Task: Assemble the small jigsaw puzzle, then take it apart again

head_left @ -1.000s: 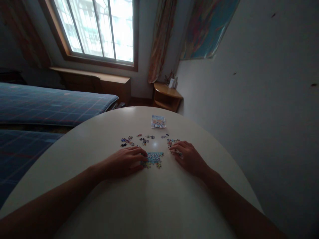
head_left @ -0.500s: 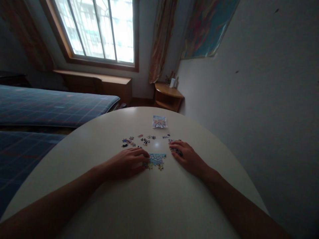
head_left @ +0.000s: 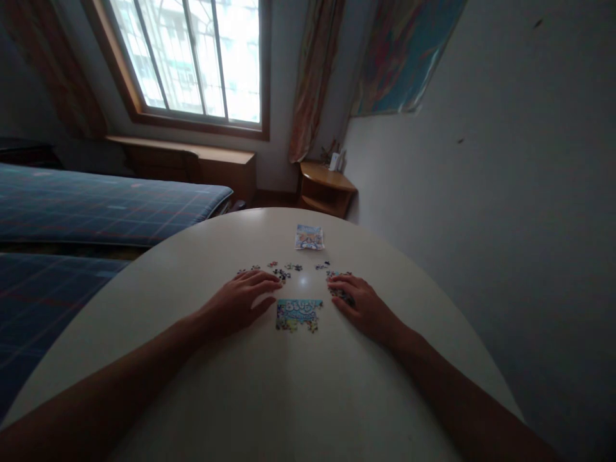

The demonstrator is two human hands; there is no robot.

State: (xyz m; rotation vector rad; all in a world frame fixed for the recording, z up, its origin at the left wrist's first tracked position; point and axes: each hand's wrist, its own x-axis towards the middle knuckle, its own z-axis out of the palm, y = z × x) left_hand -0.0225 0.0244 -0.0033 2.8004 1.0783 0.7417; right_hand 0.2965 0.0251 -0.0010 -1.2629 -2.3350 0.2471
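Note:
A partly joined jigsaw puzzle [head_left: 299,313], blue with pale lettering along its top, lies between my hands with a jagged lower edge. My left hand [head_left: 244,297] hovers over or rests on the loose pieces left of it, fingers stretched and apart, and hides some of them. Several loose puzzle pieces [head_left: 283,274] show just beyond its fingertips. On the right, my right hand [head_left: 353,296] lies with spread fingers over another cluster of puzzle pieces [head_left: 342,295], partly covering them. No piece can be seen gripped in either hand.
The round white table [head_left: 298,398] carries everything. A small printed picture packet [head_left: 309,237] lies toward its far edge, with a few pieces [head_left: 322,264] nearer. Beyond are a plaid mattress [head_left: 110,205] at left, a corner shelf [head_left: 328,176] and a wall [head_left: 481,212] at right.
My left hand has moved off the joined puzzle, up and left onto the loose pieces, uncovering the puzzle's left side. My right hand has stayed nearly in place.

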